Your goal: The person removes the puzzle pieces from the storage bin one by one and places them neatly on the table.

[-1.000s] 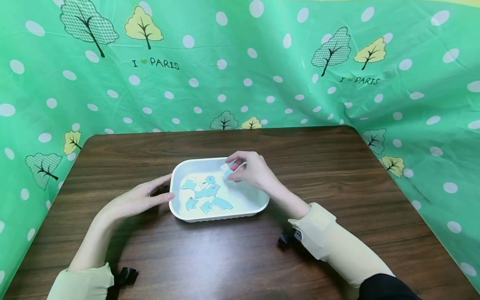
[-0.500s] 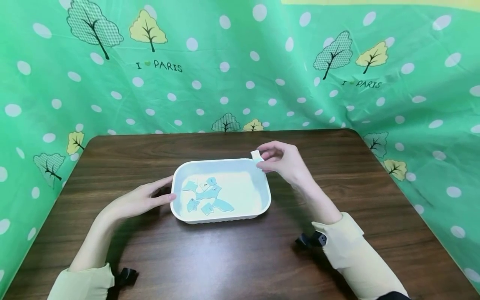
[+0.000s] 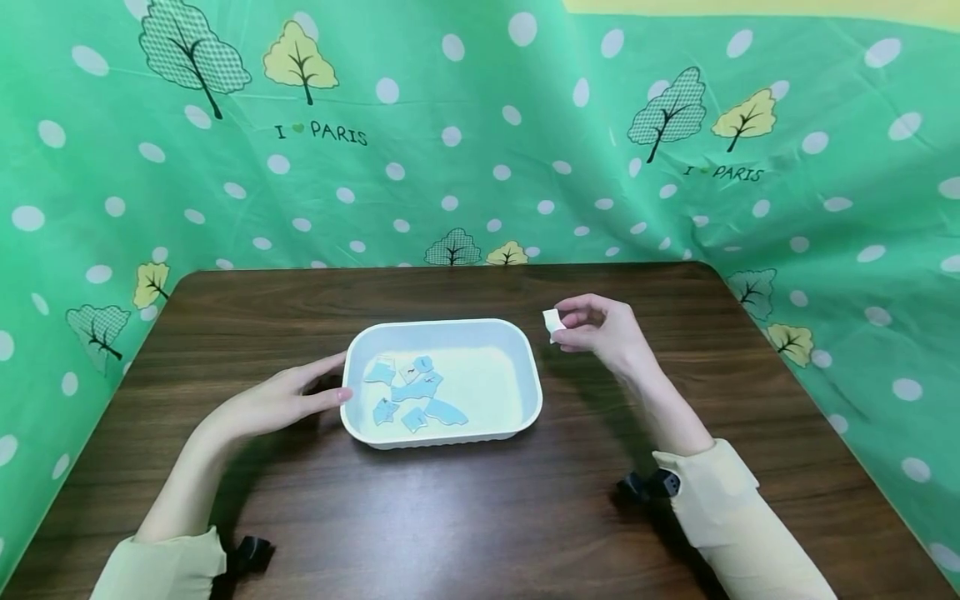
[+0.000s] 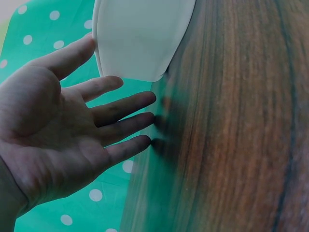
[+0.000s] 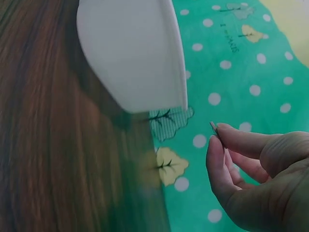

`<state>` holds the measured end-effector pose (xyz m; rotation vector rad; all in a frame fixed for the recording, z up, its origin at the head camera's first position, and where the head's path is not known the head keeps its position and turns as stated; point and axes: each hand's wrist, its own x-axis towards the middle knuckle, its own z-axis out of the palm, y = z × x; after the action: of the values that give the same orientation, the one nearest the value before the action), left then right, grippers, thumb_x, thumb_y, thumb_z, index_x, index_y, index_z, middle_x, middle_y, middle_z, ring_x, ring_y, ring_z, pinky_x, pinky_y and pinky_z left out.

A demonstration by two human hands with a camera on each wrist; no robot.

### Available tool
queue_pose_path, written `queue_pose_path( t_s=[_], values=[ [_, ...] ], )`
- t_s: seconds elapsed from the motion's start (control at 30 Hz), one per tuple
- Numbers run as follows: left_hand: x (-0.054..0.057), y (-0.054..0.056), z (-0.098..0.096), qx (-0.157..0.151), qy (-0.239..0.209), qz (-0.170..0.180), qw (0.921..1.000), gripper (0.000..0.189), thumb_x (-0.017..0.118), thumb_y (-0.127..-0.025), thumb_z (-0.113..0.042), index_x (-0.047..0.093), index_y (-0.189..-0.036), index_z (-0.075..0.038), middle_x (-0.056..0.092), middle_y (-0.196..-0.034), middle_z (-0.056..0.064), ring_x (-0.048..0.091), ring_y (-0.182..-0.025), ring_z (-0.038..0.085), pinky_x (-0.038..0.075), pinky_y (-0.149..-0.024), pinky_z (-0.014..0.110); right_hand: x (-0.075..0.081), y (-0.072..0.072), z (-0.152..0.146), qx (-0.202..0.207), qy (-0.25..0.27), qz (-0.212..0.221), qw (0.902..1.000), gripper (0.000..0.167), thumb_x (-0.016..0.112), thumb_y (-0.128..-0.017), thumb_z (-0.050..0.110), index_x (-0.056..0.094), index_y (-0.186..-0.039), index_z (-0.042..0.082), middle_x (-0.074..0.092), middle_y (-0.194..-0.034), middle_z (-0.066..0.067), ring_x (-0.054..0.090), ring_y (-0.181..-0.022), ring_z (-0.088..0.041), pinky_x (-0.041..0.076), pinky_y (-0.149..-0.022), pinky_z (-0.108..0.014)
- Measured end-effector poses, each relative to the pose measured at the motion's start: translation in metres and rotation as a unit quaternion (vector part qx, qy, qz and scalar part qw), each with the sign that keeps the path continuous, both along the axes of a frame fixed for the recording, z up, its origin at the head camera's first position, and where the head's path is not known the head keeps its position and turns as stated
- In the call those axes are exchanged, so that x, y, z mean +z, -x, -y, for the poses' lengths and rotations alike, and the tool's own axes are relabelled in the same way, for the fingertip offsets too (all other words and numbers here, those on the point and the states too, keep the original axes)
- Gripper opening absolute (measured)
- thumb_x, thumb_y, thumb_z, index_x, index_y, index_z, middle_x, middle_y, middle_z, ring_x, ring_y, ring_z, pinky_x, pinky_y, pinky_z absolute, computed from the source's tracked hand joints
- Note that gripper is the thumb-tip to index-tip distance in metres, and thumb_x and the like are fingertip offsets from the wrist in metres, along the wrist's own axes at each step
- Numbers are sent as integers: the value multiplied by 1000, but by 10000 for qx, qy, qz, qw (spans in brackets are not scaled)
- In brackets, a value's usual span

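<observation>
A white plastic tray [image 3: 487, 327] stands mid-table with several light-blue irregular flat pieces [image 3: 416, 387], like torn card or puzzle pieces, gathered in its left half. My left hand [image 3: 281, 400] touches the tray's left end with thumb and index finger; in the left wrist view the fingers of the left hand [image 4: 72, 116] are spread and straight. To the right of the tray, above the table, my right hand [image 3: 607, 329] pinches a small white flat piece [image 3: 553, 323] between thumb and fingers. In the right wrist view this piece [image 5: 216, 131] shows only its thin edge.
The dark wood-grain table [image 3: 450, 517] has a back edge against a green dotted curtain [image 3: 480, 125] with printed trees. A black wrist-worn device [image 3: 251, 554] sits at the left cuff, another black device [image 3: 648, 486] at the right cuff.
My right hand has lifted the pinched piece out of the tray, over its right rim, and moved right. The left hand stays at the tray's left end.
</observation>
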<state>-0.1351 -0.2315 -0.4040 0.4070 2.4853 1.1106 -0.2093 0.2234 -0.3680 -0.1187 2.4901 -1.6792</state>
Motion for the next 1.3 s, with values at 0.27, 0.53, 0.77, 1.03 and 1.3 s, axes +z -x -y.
queue_pose_path(
  t_s=[0.27,0.53,0.77,1.03,1.3],
  values=[
    [-1,1,0,-1,-76,72,9999,71,60,-102,-51,32,-163,-27,43,-163,6,38,-151,32,37,-114,58,-9,2,-12,-75,-251,148,9995,44,78,-88,-2,64,-129,-5,63,-101,-10,64,-84,-9,63,-76,-29],
    [2,0,0,-27,-128,113,9999,71,60,-102,-50,32,-163,-27,42,-163,8,37,-151,33,38,-114,59,-19,5,-19,48,-535,267,9982,43,78,-89,1,64,-129,-4,62,-105,-17,65,-84,-13,62,-76,-27],
    [2,0,0,-45,-82,59,9999,71,60,-103,-49,31,-163,-25,42,-163,9,36,-152,35,37,-114,60,-28,9,-24,119,-562,467,9973,43,77,-88,-4,64,-129,-4,61,-104,-17,65,-83,-16,63,-76,-28],
    [2,0,0,-39,-106,59,9999,71,60,-102,-51,32,-163,-26,42,-163,8,37,-152,34,37,-115,60,-31,11,-27,257,-629,450,9967,42,75,-90,-5,64,-130,-5,62,-100,-14,67,-82,-14,62,-76,-28],
    [3,-1,0,-39,-92,97,9999,72,60,-102,-50,32,-163,-24,40,-164,10,34,-153,36,36,-115,62,-37,13,-30,473,-772,468,9948,42,74,-90,-4,64,-131,-3,63,-98,-13,69,-80,-14,62,-72,-29]
  ],
)
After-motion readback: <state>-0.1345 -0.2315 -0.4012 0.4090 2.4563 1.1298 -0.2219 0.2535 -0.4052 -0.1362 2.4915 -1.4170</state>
